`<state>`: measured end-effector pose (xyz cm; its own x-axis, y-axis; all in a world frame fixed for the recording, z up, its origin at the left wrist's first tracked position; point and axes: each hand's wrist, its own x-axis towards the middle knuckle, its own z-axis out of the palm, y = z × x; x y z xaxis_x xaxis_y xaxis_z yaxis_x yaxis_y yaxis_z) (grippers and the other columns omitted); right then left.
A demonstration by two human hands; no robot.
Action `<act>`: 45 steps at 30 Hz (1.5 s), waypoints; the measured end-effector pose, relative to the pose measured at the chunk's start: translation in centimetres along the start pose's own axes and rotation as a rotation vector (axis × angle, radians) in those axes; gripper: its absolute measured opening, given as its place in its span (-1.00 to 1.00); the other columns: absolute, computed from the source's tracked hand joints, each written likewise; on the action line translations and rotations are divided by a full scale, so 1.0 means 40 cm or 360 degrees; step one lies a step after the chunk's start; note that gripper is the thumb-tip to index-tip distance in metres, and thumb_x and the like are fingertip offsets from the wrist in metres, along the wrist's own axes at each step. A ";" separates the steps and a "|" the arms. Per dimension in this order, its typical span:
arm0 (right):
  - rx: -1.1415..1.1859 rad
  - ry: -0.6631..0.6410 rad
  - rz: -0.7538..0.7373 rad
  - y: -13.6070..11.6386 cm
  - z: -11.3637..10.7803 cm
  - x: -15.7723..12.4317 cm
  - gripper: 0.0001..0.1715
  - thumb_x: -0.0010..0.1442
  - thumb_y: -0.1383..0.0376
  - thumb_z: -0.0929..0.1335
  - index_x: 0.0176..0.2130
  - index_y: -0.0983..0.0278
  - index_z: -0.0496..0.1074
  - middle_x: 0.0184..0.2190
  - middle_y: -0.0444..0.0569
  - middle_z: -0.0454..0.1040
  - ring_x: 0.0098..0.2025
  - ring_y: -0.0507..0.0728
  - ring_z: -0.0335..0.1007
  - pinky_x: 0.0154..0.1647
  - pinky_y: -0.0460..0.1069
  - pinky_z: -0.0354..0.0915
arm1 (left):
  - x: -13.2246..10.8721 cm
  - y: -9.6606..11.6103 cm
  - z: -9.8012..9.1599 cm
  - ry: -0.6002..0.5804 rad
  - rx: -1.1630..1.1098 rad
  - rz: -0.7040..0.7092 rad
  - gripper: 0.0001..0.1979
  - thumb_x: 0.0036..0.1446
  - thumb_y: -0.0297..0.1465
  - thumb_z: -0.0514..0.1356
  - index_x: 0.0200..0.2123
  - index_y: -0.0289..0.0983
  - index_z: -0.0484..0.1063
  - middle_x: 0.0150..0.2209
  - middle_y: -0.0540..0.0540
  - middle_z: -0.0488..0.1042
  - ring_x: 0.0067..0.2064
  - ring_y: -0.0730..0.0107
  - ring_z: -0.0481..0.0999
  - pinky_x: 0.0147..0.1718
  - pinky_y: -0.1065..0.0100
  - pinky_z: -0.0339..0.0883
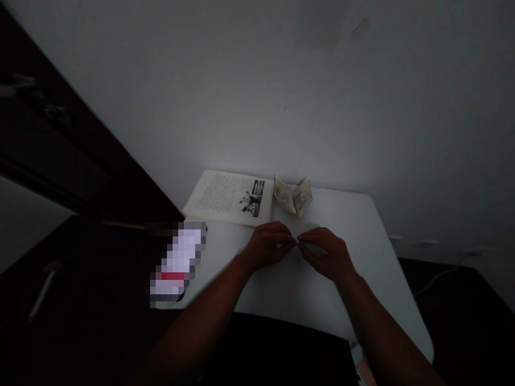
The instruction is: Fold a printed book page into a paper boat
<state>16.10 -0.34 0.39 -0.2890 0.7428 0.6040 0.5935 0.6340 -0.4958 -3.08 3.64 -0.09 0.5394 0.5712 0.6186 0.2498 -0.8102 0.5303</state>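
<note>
My left hand (270,244) and my right hand (328,252) meet above the white table, thumbs and fingertips pinched together. A tiny pale bit shows between the two sets of fingertips, too small and dim to name. Just beyond my hands stands a folded paper shape (293,196) with printed text on it and pointed, flared corners. Left of it lies a book (231,198), its page showing text and dark pictures near the right edge.
A phone (179,262) with a lit, blurred screen lies at the left edge of the white table (374,257). The wall (241,96) rises right behind the table. A dark door (80,139) stands at the left, and a cable (436,276) runs at the right.
</note>
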 end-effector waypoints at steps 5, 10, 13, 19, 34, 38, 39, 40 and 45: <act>0.0001 0.0029 -0.0080 -0.003 0.003 0.004 -0.82 0.03 0.37 0.36 -0.29 0.17 0.45 -0.36 -0.07 0.53 -0.32 0.10 0.45 -0.24 0.05 0.36 | 0.002 0.004 0.001 -0.0039 0.0051 0.0047 -0.86 0.11 -0.39 0.15 -0.41 -0.29 0.48 -0.41 -0.09 0.49 -0.35 0.46 0.45 -0.33 0.40 0.34; -0.0020 0.0025 -0.0103 -0.005 0.002 0.007 -0.87 0.02 0.39 0.35 -0.35 0.19 0.43 -0.41 -0.09 0.51 -0.36 0.08 0.42 -0.26 0.03 0.35 | 0.006 0.003 0.000 -0.0058 0.0084 0.0092 -0.87 0.11 -0.39 0.14 -0.40 -0.29 0.47 -0.40 -0.08 0.49 -0.35 0.46 0.44 -0.32 0.39 0.33; -0.0019 0.0003 -0.0104 -0.004 0.002 0.006 -0.87 0.02 0.40 0.35 -0.35 0.19 0.42 -0.41 -0.09 0.51 -0.35 0.08 0.42 -0.26 0.03 0.34 | 0.006 0.003 -0.002 -0.0070 0.0102 0.0098 -0.86 0.11 -0.39 0.14 -0.41 -0.28 0.48 -0.40 -0.08 0.49 -0.34 0.46 0.44 -0.30 0.37 0.32; -0.0060 -0.0008 -0.0054 0.003 0.004 0.001 -0.87 0.03 0.39 0.34 -0.35 0.18 0.42 -0.40 -0.09 0.51 -0.35 0.08 0.41 -0.26 0.03 0.34 | 0.003 0.000 0.001 -0.0092 0.0136 0.0069 -0.85 0.12 -0.37 0.14 -0.39 -0.28 0.48 -0.39 -0.08 0.49 -0.33 0.45 0.44 -0.28 0.35 0.31; -0.0041 -0.0007 0.0011 0.003 -0.010 0.000 -0.89 0.05 0.38 0.35 -0.34 0.19 0.42 -0.41 -0.07 0.49 -0.36 0.09 0.38 -0.28 0.04 0.34 | 0.000 -0.007 -0.005 0.0001 0.0073 0.0041 -0.89 0.08 -0.40 0.18 -0.41 -0.29 0.47 -0.40 -0.09 0.48 -0.34 0.44 0.43 -0.29 0.35 0.31; -0.0024 -0.0006 0.0038 0.005 -0.011 -0.003 -0.91 0.06 0.36 0.36 -0.33 0.20 0.43 -0.40 -0.06 0.49 -0.35 0.10 0.40 -0.29 0.03 0.35 | -0.002 -0.010 -0.006 0.0037 0.0030 0.0036 -0.90 0.08 -0.39 0.18 -0.41 -0.29 0.48 -0.40 -0.09 0.48 -0.34 0.44 0.43 -0.30 0.35 0.32; -0.0016 0.0001 0.0050 0.007 -0.011 -0.004 -0.91 0.07 0.35 0.36 -0.32 0.20 0.44 -0.40 -0.05 0.50 -0.35 0.10 0.40 -0.28 0.04 0.35 | -0.003 -0.010 -0.007 0.0049 0.0029 0.0033 -0.89 0.08 -0.39 0.18 -0.41 -0.29 0.48 -0.41 -0.10 0.48 -0.34 0.44 0.43 -0.30 0.35 0.32; -0.0008 0.0002 0.0065 0.009 -0.011 -0.005 -0.91 0.08 0.34 0.36 -0.32 0.20 0.44 -0.40 -0.05 0.50 -0.35 0.11 0.41 -0.28 0.04 0.36 | -0.003 -0.010 -0.008 0.0055 0.0030 0.0030 -0.89 0.08 -0.38 0.19 -0.41 -0.30 0.47 -0.41 -0.10 0.48 -0.34 0.44 0.44 -0.30 0.35 0.33; 0.0035 0.0036 0.0084 0.016 -0.016 -0.010 -0.94 0.09 0.32 0.37 -0.35 0.21 0.48 -0.45 -0.05 0.50 -0.40 0.08 0.41 -0.36 0.00 0.37 | -0.003 -0.007 -0.012 -0.0026 0.0058 -0.0060 -0.86 0.10 -0.36 0.17 -0.39 -0.29 0.48 -0.39 -0.10 0.51 -0.32 0.43 0.47 -0.28 0.38 0.34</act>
<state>17.09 -0.37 0.22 -0.2408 0.7704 0.5904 0.5908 0.5989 -0.5406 -3.58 3.86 -0.04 0.5423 0.5992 0.5889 0.2988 -0.7927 0.5314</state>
